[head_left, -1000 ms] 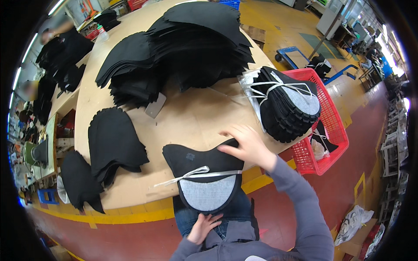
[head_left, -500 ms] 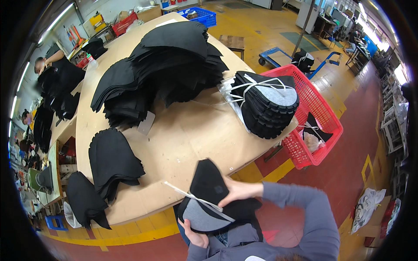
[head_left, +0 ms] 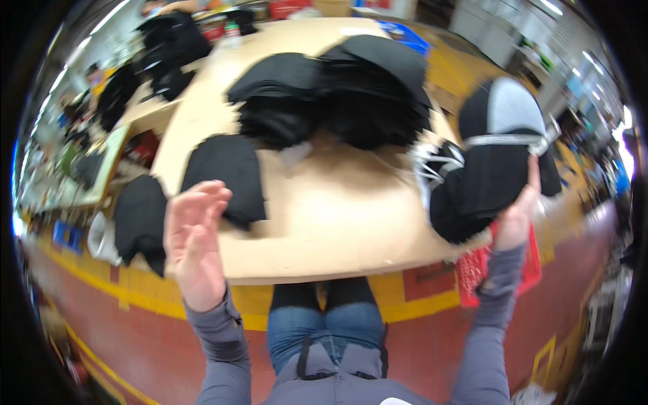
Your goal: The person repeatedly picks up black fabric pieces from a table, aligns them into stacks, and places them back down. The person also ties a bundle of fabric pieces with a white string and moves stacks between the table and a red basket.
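Note:
At the table's right end my right hand holds up a bundle of black fabric pieces. A grey patch sits on the bundle's upper part, and a white strip is tied around it. Another stack of black pieces with white strips lies just below and behind it, partly covered. My left hand is raised over the near left edge of the table, fingers stretched and holding nothing. Behind that hand lies a flat stack of black pieces.
Two tall stacks of black pieces, a left one and a right one, stand toward the back. Another stack hangs over the left corner. A red basket stands beyond the right edge. A person is at the far left.
The tied bundle has gone from near my body up to the right end of the table in my right hand. My left hand has let go and moved left. The view has shifted.

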Motion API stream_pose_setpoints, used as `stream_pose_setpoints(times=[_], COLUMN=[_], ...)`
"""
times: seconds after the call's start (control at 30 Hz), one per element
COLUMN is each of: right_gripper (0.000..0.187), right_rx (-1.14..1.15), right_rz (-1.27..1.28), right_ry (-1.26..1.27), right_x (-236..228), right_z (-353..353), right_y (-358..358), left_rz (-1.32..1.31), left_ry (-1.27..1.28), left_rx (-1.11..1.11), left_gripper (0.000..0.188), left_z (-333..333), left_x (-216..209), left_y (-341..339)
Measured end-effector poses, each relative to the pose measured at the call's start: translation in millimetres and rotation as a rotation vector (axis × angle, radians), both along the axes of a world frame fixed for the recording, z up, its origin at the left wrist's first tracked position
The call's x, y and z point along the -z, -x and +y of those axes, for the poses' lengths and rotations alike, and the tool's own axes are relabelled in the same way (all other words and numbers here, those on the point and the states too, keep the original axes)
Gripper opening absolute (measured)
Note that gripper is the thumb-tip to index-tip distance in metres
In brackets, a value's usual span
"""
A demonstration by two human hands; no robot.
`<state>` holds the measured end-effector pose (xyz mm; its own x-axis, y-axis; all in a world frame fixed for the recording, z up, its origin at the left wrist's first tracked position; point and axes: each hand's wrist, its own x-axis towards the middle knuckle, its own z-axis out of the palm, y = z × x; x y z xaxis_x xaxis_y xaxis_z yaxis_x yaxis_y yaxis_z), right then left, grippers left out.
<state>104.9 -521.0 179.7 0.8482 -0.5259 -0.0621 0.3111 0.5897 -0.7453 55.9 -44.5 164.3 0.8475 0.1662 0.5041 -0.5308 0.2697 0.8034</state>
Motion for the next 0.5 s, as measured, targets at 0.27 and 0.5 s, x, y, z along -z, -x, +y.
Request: stream_pose_setpoints(times=[0.27, 0.5], right_gripper=[0.052, 0.068], right_rx=[0.061, 0.078], right_rz=[0.278, 0.437], right_ry=[0.004, -0.236], right_x=[119.4, 79.2], right_z=[-139.8, -91.1], right_y=[-49.2, -0.2], left_rz=[0.595, 0.537], left_ry=[0.083, -0.061], left_rx=[-0.266, -0.304], left_gripper=[0.012, 0.014], left_z=[112.2, 138.1], left_x=[114.2, 156.1], left_y=[4.7, -44.7])
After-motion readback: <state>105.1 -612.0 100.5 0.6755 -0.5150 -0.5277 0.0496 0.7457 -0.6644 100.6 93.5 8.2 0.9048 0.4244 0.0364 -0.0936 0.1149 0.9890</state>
